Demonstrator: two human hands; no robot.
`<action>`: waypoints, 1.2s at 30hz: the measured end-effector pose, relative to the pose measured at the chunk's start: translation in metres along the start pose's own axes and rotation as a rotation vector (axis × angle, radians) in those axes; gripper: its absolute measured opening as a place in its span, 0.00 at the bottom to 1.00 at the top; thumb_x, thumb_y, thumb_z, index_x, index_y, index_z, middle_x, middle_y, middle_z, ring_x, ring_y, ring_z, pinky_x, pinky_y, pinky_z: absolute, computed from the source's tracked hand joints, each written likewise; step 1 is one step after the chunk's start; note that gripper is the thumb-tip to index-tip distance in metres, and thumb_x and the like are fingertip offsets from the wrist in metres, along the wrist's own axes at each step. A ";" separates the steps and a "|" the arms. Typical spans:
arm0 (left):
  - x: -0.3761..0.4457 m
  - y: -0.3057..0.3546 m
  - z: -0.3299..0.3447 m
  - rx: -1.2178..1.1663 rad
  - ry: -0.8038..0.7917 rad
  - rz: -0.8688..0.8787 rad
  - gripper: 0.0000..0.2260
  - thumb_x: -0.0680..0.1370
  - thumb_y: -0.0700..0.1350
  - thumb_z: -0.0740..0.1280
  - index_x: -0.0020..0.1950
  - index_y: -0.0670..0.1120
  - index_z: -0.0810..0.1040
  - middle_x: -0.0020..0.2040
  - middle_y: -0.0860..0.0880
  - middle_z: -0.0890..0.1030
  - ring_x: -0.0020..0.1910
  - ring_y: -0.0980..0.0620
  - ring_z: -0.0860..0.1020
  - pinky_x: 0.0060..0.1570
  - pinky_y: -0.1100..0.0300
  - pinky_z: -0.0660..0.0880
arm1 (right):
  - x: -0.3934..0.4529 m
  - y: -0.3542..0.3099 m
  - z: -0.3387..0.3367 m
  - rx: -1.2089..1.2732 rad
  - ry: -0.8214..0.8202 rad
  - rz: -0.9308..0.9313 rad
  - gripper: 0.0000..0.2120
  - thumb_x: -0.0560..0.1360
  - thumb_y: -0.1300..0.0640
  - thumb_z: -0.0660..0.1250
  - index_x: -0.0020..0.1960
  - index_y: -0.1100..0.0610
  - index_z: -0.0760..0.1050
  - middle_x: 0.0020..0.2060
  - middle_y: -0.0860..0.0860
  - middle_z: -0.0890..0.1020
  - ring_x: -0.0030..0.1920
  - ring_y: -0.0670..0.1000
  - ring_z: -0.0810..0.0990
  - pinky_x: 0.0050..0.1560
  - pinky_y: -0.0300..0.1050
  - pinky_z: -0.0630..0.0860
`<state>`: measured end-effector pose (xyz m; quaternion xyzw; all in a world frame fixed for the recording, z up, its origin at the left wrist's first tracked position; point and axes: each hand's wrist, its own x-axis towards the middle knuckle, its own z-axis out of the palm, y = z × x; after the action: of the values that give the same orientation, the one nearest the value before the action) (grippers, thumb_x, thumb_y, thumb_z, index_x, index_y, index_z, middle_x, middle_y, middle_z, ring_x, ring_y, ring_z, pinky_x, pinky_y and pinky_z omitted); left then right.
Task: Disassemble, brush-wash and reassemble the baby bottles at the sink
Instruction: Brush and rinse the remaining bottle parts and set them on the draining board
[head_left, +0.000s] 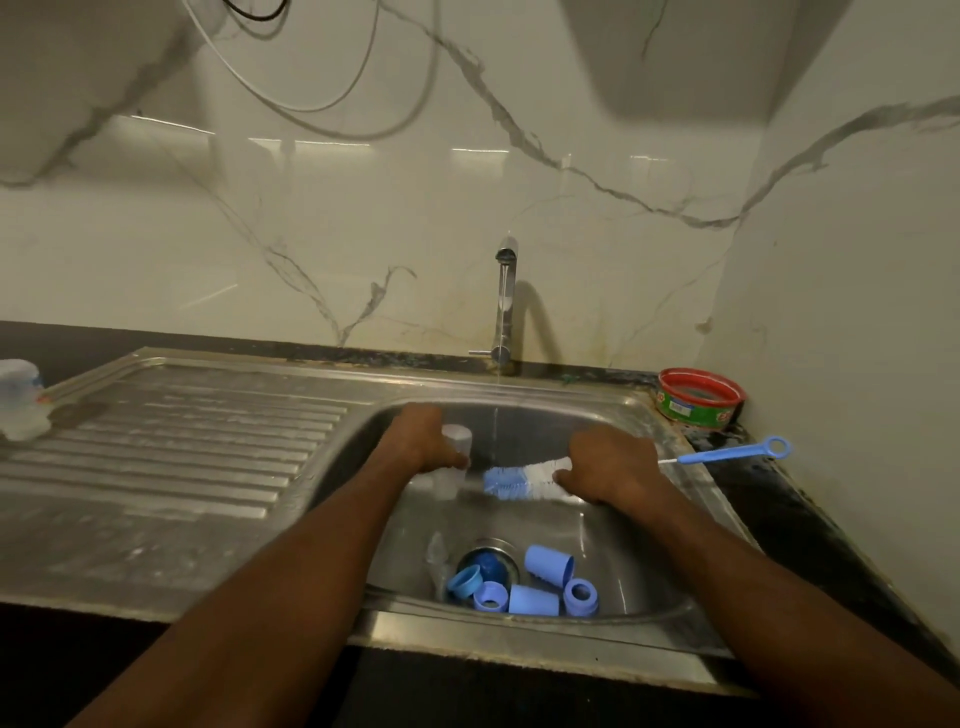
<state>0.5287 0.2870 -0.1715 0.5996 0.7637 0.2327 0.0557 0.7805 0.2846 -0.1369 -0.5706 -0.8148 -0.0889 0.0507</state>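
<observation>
Head view: left hand (423, 441) fingers curl round a clear bottle (456, 460) held in the basin beside the thin tap (505, 296) stream; right hand (605, 467) fingers pinch the brush (524, 480) at its bristles, handle trailing over the right rim. To do this well, line the blue tip up with the bottle mouth, push in, then twist. Blue caps and rings (524, 582) sit by the drain, nearest the front wall of the sink (519, 629), well below the hands; open room lies above them and on the drainboard (182, 441) to the left
</observation>
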 end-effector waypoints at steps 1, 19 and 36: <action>0.001 0.000 -0.001 -0.019 0.037 0.006 0.30 0.68 0.57 0.79 0.65 0.48 0.75 0.62 0.45 0.78 0.56 0.49 0.75 0.54 0.58 0.72 | 0.000 -0.001 0.000 0.011 0.009 0.003 0.19 0.76 0.38 0.66 0.61 0.49 0.77 0.57 0.50 0.81 0.55 0.52 0.79 0.47 0.47 0.70; -0.085 -0.008 -0.049 -0.044 0.154 0.067 0.29 0.73 0.57 0.75 0.70 0.52 0.70 0.67 0.47 0.75 0.66 0.47 0.74 0.64 0.53 0.73 | -0.041 -0.024 -0.041 0.086 -0.047 0.096 0.16 0.79 0.43 0.65 0.63 0.51 0.77 0.59 0.49 0.81 0.55 0.49 0.80 0.51 0.43 0.73; -0.050 -0.210 -0.282 0.395 0.350 -0.248 0.31 0.70 0.66 0.73 0.67 0.52 0.72 0.59 0.45 0.79 0.65 0.44 0.72 0.59 0.49 0.73 | 0.044 -0.290 -0.128 0.423 0.085 -0.184 0.18 0.82 0.43 0.59 0.63 0.53 0.74 0.62 0.55 0.79 0.60 0.58 0.79 0.52 0.49 0.71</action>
<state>0.2530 0.1218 -0.0204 0.4514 0.8598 0.1708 -0.1666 0.4907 0.2026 -0.0287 -0.4664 -0.8610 0.0556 0.1951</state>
